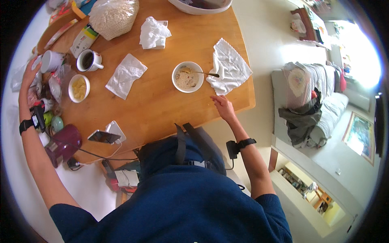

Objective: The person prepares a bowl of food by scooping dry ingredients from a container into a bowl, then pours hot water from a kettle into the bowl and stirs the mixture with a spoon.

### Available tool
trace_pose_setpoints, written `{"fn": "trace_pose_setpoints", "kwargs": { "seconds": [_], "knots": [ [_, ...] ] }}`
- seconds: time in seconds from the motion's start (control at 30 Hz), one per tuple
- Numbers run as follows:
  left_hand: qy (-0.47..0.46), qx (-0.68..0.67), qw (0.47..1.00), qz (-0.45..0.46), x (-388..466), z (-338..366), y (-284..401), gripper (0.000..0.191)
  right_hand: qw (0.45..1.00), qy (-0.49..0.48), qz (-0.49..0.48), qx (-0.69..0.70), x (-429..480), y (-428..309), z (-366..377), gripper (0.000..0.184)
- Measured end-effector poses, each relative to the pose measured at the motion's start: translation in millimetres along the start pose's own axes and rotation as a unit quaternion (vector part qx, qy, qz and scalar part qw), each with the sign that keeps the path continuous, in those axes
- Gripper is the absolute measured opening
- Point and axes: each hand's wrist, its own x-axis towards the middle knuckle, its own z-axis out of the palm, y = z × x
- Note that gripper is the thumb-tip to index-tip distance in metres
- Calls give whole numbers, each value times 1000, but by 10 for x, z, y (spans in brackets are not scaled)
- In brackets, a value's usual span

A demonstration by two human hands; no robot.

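Observation:
At the table's left side my left hand [30,73] is stretched out beside a white cylindrical container [51,61] lying on its side; what its fingers hold is too small to tell. My right hand [223,104] rests loosely near the table's right front edge, just below a crumpled white cloth [229,68]. To the left of the cloth stands a white bowl of oat-like cereal [186,83] with a metal spoon [206,73] leaning out over its rim. A small white bowl of yellow pieces [79,88] and a white mug of dark liquid [89,60] are right of my left hand.
On the wooden table [152,106] lie a flat white tissue [126,76], a tissue pack [155,33], a bag of oats [115,16], a carton [85,39] and a phone [104,136]. Cables run near a purple appliance [68,141]. A large basin [203,10] sits at the far edge.

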Motion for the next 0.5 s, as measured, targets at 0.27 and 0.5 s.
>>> {"fn": "trace_pose_setpoints", "kwargs": {
  "seconds": [0.27, 0.5],
  "knots": [
    [23, 19, 999, -20, -1924, -1306, 2481, 51, 950, 10, -265, -168, 286, 156, 97, 68],
    [-10, -107, 994, -25, -3172, -833, 4129, 47, 950, -16, -281, -133, 309, 266, 82, 68]
  ]
}}
